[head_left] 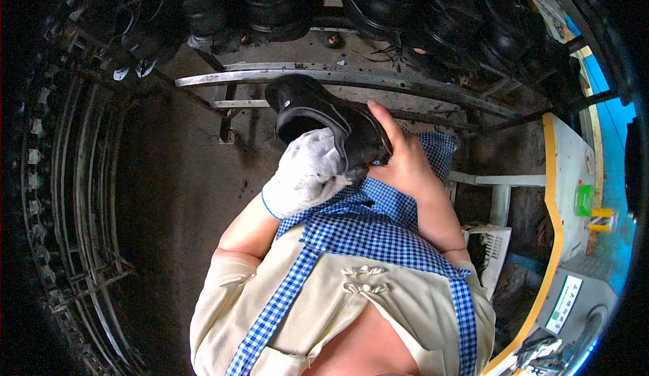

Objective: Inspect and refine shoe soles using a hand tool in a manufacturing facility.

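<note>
A black shoe (348, 122) is held up in front of my lap, its opening toward the left. My left hand (307, 177), in a white knitted glove with dark smudges, is closed on the near side of the shoe by the opening. Its fingertips are partly hidden at the shoe's collar. My bare right hand (403, 160) grips the other end, one finger stretched along the far side and the thumb on the near side. The fingers under the shoe are out of sight. Blue checked apron cloth (378, 237) lies just below both hands.
Several black shoes (277, 8) stand in a row on a rack ahead. A metal rail (324, 75) runs in front of them. Metal racking (84, 193) stands at the left. A white table with a yellow edge (551, 166) and a grey machine box (578, 295) are at the right.
</note>
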`<action>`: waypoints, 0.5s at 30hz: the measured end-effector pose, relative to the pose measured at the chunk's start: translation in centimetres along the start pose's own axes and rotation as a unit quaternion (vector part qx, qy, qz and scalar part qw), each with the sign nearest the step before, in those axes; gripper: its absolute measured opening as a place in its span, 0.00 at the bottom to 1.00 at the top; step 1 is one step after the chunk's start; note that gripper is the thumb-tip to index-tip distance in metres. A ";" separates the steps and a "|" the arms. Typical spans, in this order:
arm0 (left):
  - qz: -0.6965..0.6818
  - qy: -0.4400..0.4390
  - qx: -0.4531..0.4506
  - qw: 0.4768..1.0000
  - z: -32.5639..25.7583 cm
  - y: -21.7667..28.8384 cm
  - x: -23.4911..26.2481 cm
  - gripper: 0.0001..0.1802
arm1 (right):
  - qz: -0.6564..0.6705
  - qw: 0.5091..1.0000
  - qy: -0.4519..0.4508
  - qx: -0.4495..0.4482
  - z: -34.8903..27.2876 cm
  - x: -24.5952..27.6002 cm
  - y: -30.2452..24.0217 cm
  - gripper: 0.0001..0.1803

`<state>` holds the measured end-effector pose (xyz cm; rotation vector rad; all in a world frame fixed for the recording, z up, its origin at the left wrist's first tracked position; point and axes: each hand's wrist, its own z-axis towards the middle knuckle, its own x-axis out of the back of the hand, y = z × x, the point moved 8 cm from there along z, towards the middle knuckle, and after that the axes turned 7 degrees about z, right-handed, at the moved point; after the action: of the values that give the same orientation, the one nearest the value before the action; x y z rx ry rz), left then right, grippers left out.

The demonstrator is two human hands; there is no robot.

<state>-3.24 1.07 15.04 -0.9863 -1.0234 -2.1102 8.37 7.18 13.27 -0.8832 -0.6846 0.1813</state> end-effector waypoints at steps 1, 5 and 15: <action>0.014 0.031 -0.037 0.999 0.0 0.6 0.7 0.18 | 0.015 0.998 -0.028 -0.048 -0.3 -0.5 0.8 0.49; -0.070 0.059 -0.030 0.995 -0.2 0.6 4.1 0.20 | 0.059 0.994 0.067 -0.062 -2.1 0.6 2.6 0.46; -0.521 0.354 0.411 0.658 -9.4 -12.3 0.4 0.30 | 0.516 0.774 0.184 -0.317 -5.7 -0.7 8.3 0.28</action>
<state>-16.08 -0.18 6.48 1.0788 -2.0119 -1.9518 12.36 8.46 4.08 -1.8455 0.2205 0.7672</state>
